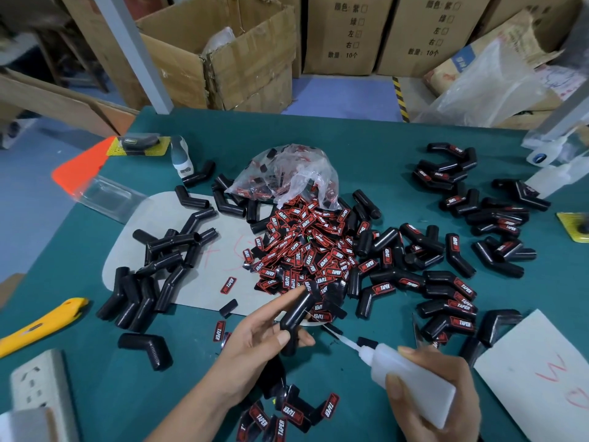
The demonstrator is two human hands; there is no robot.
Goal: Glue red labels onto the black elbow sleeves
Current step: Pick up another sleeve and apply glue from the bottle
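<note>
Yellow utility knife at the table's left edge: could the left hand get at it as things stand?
Probably not straight away. The left hand grips a black elbow sleeve, so it is occupied. The yellow utility knife lies uncovered on the green table, with no sleeves on the stretch between them.

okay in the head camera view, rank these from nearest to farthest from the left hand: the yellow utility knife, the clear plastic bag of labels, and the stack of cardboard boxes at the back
From the left hand, which holds a black elbow sleeve:
1. Yellow utility knife, to its left at the table's near-left edge.
2. Clear plastic bag of labels, beyond it at mid-table.
3. Cardboard boxes, off the table at the back.
</note>
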